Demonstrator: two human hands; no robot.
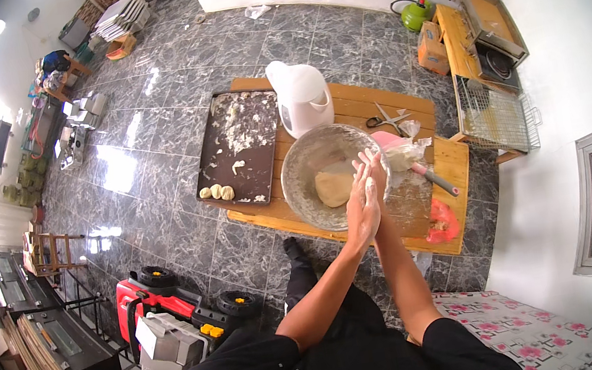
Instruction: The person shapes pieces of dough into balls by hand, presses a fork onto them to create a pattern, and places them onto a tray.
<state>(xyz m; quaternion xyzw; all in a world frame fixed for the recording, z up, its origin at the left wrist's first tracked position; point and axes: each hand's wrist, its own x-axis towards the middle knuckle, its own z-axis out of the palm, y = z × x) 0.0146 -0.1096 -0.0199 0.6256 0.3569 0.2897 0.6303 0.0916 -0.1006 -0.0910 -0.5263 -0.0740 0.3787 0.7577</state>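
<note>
My left hand (362,215) and my right hand (376,171) are pressed palm to palm over the right side of a large metal bowl (301,198). Their fingers point away from me, stretched out and dusted with white flour. Anything between the palms is hidden. In the bowl below rests a smooth, pale lump of dough (335,188). Three small dough pieces (217,192) sit in a row at the near left corner of a dark, flour-strewn tray (240,147). Behind the bowl stands a white plastic jug (303,95).
The low wooden table (375,95) also bears scissors (388,119), a grey-handled tool (436,180), plastic bags (407,152) and a red bag (441,221). A red-and-black toy car (159,296) stands on the floor at left. A wire rack (495,114) and green gas cylinder (415,14) are at right.
</note>
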